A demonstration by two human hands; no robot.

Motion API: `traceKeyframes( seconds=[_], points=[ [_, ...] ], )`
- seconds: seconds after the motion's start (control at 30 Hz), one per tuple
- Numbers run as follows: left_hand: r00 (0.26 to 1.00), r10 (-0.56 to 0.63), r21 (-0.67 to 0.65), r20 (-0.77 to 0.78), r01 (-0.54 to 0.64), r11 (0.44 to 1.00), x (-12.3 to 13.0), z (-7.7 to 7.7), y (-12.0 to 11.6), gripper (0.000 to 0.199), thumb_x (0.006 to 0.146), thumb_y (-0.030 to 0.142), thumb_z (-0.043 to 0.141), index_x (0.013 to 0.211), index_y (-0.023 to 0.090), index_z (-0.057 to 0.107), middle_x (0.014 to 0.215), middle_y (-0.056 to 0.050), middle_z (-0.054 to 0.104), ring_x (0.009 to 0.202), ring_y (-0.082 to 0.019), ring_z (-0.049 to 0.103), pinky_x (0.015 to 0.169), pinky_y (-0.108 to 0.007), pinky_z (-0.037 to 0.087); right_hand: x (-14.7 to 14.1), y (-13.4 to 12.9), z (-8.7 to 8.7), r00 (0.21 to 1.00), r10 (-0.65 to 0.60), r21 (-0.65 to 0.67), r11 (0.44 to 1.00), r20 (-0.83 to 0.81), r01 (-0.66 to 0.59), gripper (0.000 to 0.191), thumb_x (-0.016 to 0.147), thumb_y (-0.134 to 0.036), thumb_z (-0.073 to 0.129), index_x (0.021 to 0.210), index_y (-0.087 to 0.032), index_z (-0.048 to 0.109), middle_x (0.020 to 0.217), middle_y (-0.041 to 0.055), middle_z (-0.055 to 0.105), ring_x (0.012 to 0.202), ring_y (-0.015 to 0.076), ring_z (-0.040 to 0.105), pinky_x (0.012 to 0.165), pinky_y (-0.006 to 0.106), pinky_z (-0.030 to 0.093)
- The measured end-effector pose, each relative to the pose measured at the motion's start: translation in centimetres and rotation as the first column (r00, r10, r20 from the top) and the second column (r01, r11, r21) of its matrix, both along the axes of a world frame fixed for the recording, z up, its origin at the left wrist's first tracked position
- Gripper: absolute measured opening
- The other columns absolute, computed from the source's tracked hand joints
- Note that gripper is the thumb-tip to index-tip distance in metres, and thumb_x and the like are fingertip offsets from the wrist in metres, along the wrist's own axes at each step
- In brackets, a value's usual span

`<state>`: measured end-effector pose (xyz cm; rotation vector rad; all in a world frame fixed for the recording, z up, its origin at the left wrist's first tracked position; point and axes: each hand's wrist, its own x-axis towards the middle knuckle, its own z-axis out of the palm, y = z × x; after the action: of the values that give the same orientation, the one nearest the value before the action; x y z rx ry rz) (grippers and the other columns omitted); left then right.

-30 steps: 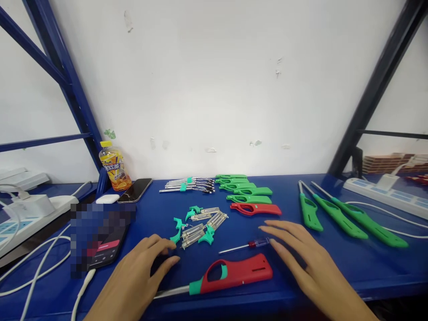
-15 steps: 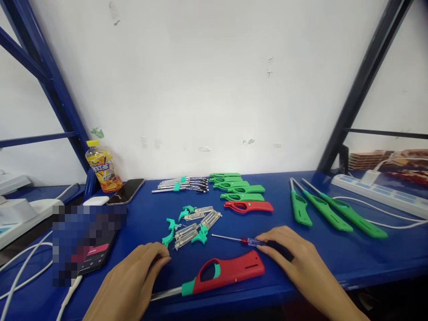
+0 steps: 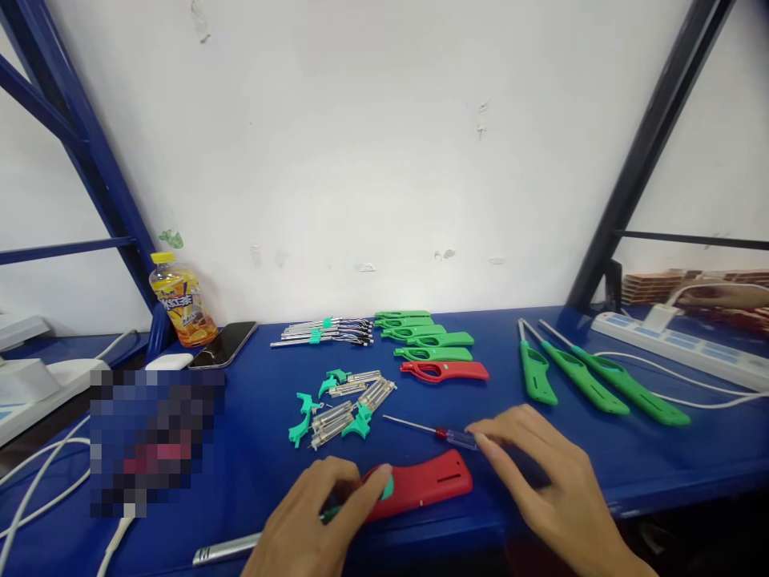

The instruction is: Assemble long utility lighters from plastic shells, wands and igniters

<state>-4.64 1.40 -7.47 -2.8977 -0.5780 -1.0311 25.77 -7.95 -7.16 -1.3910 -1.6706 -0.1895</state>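
At the table's near edge lies a long-necked lighter [image 3: 429, 483] with a red handle, a teal trigger and a metal tube reaching to the left. My left hand [image 3: 321, 513] is closed around its front part, thumb beside the trigger; the hand hides the base of the tube. My right hand [image 3: 544, 481] is open, thumb and fingers apart, its fingertips by the handle end of a screwdriver [image 3: 452, 437] that rests on the table. Behind my left hand are several teal triggers [image 3: 358, 421] and clear-and-metal inner parts [image 3: 334, 422].
Farther back lie metal tubes with wires [image 3: 321, 331], green handle shells [image 3: 441, 338] and one red shell [image 3: 445, 371]. Several green lighters [image 3: 577, 377] lie at right, before a power strip [image 3: 678, 344]. At left are a drink bottle [image 3: 183, 300], a phone [image 3: 225, 344] and cables.
My left hand has moved right from the table onto the red lighter and taken hold of it. My right hand's fingers have spread, letting go of the screwdriver handle.
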Motion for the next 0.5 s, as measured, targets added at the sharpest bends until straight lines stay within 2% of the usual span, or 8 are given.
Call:
traceKeyframes(
  seconds=[0.03, 0.1, 0.17, 0.23, 0.33, 0.5],
  points=[
    [1.000, -0.028, 0.014, -0.013, 0.028, 1.000, 0.5, -0.2, 0.0, 0.052, 0.111, 0.012, 0.034, 0.157, 0.030, 0.050, 0.105, -0.005, 0.067, 0.084, -0.014, 0.070, 0.077, -0.023, 0.061, -0.5, -0.1, 0.3, 0.999, 0.032, -0.005, 0.999, -0.007, -0.032, 0.013, 0.111, -0.029, 0.056, 0.104, -0.028, 0.067, 0.091, -0.0029, 0.071, 0.080, 0.0162, 0.066, 0.077, 0.027, 0.049],
    [0.998, -0.059, 0.027, -0.024, 0.059, 0.998, 1.4, -0.7, 0.3, 0.054, 0.108, 0.010, 0.037, 0.158, 0.029, 0.049, 0.101, -0.006, 0.064, 0.080, -0.017, 0.066, 0.072, -0.028, 0.060, -1.5, 0.1, 0.7, 0.997, 0.075, -0.115, 0.990, -0.024, -0.078, 0.031, 0.114, -0.033, 0.049, 0.085, -0.025, 0.055, 0.075, -0.0042, 0.062, 0.064, 0.0137, 0.058, 0.064, 0.027, 0.042],
    [0.997, -0.076, 0.030, -0.030, 0.077, 0.997, 1.9, -1.0, 0.7, 0.051, 0.105, 0.009, 0.040, 0.150, 0.027, 0.056, 0.097, -0.005, 0.060, 0.075, -0.017, 0.061, 0.066, -0.028, 0.057, -2.6, 0.8, 0.9, 0.996, 0.087, -0.259, 0.963, 0.038, -0.074, 0.044, 0.115, -0.037, 0.045, 0.073, -0.023, 0.041, 0.066, -0.0048, 0.054, 0.057, 0.0130, 0.051, 0.060, 0.030, 0.034],
    [0.995, -0.084, 0.035, -0.045, 0.085, 0.996, 2.0, -1.3, 1.0, 0.048, 0.103, 0.007, 0.041, 0.141, 0.027, 0.061, 0.095, -0.004, 0.056, 0.073, -0.017, 0.058, 0.063, -0.027, 0.055, -3.4, 1.7, 0.9, 0.987, 0.077, -0.351, 0.936, 0.137, -0.024, 0.050, 0.114, -0.039, 0.046, 0.069, -0.023, 0.033, 0.061, -0.0053, 0.049, 0.054, 0.0133, 0.044, 0.059, 0.033, 0.026],
    [0.994, -0.072, 0.016, -0.076, 0.073, 0.997, 1.8, -1.3, 1.0, 0.050, 0.101, 0.004, 0.041, 0.139, 0.027, 0.062, 0.094, -0.004, 0.054, 0.074, -0.017, 0.056, 0.063, -0.026, 0.053, -4.2, 2.6, 0.9, 0.972, 0.058, -0.404, 0.914, 0.230, 0.041, 0.047, 0.114, -0.033, 0.044, 0.069, -0.023, 0.034, 0.060, -0.0053, 0.049, 0.052, 0.0145, 0.040, 0.059, 0.036, 0.020],
    [0.995, -0.066, -0.026, -0.075, 0.064, 0.998, 1.8, -1.2, 0.6, 0.053, 0.097, -0.002, 0.038, 0.134, 0.026, 0.063, 0.096, -0.005, 0.055, 0.076, -0.017, 0.056, 0.066, -0.026, 0.054, -4.5, 2.3, 1.2, 0.957, 0.072, -0.421, 0.905, 0.283, 0.056, 0.037, 0.113, -0.023, 0.044, 0.077, -0.024, 0.045, 0.069, -0.0046, 0.064, 0.059, 0.0167, 0.057, 0.063, 0.036, 0.022]
  ],
)
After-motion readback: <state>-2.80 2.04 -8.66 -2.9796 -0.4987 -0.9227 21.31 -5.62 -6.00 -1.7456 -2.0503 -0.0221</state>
